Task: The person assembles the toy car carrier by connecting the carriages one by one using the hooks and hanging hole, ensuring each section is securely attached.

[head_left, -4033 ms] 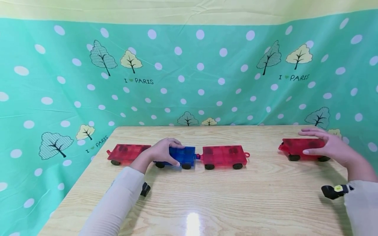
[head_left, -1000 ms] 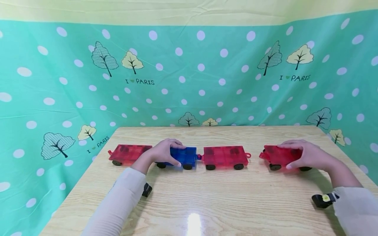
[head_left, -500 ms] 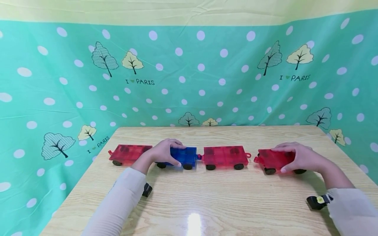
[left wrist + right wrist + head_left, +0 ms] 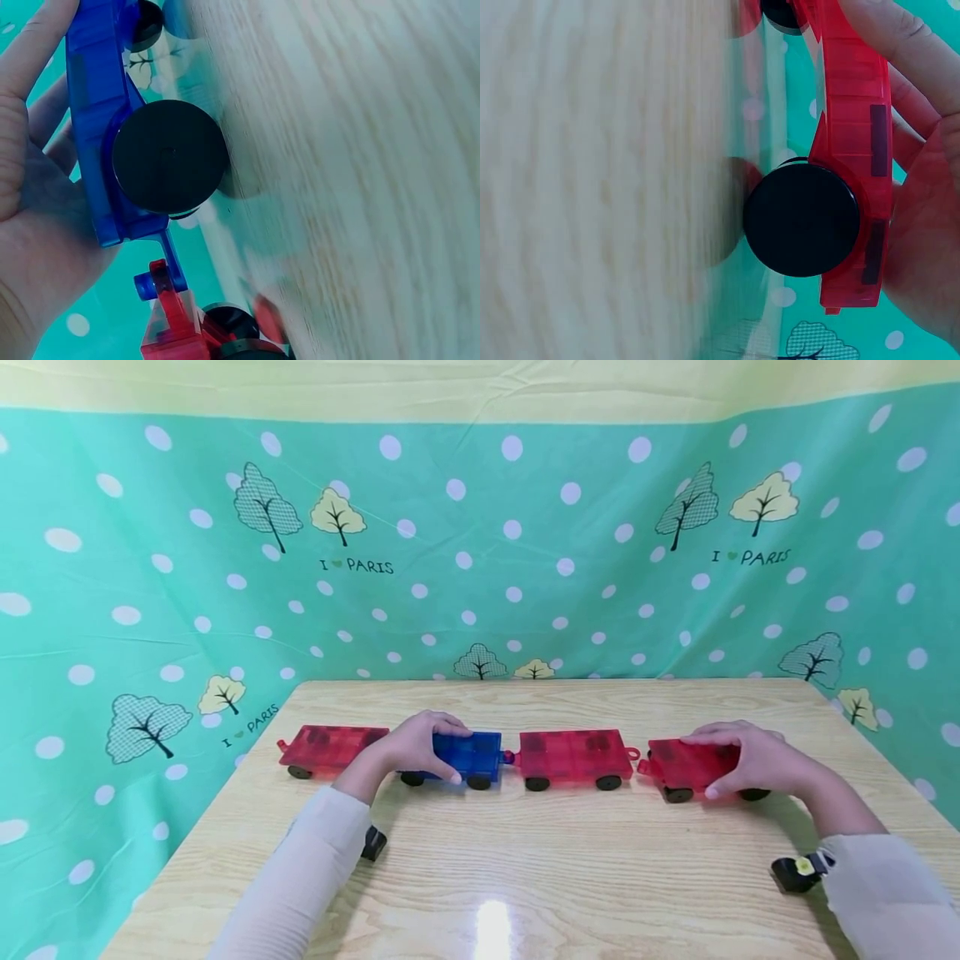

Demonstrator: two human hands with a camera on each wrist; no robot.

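My left hand (image 4: pixel 420 745) grips a blue toy train car (image 4: pixel 478 753) across its body, thumb on the near side. A red train car (image 4: pixel 333 747) is coupled behind it on the left, its ring at the blue car's peg in the left wrist view. On the blue car's right a middle red train car (image 4: pixel 573 753) is joined on, a ring (image 4: pixel 633 754) sticking out at its far end. My right hand (image 4: pixel 761 764) holds another red train car (image 4: pixel 681 762) by its long sides, wheels on the table. That car's front hook sits very close to the ring; I cannot tell if they touch.
The wooden table (image 4: pixel 570 868) reaches back to a green dotted cloth (image 4: pixel 420 560). Black wrist camera mounts hang under the left sleeve (image 4: pixel 300 868) and the right sleeve (image 4: pixel 877 877), low over the table.
My right hand has taken hold of the far-right red train car and slid it left, closing the gap to the middle red car. My left hand stays on the blue car.
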